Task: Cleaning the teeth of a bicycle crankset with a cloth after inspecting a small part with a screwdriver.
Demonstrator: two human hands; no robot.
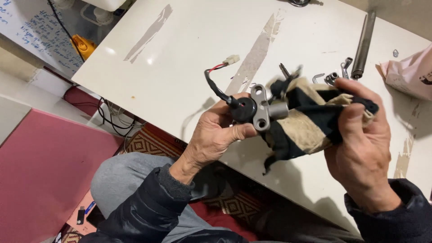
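Up close, the left hand [215, 135] gripped a black-and-grey metal lock part [254, 110], thumb pressed along its underside and fingers [225, 104] curled behind the round black end. From that end a black cable [215, 85] rose to a small white plug [231, 59]. The right hand [362, 139] clutched a bunched black-and-tan cloth [310, 121], fingers closed over its far edge, and the cloth lay against the grey cylinder of the part, covering whatever sat behind it. Both were held above the near edge of the white tabletop [180, 54]. Beyond the cloth lay small metal hooks and rings [333, 77], partly hidden by it, beside a long dark steel rod [363, 44]. A pink bag [411, 74] sat at the right edge, well apart.
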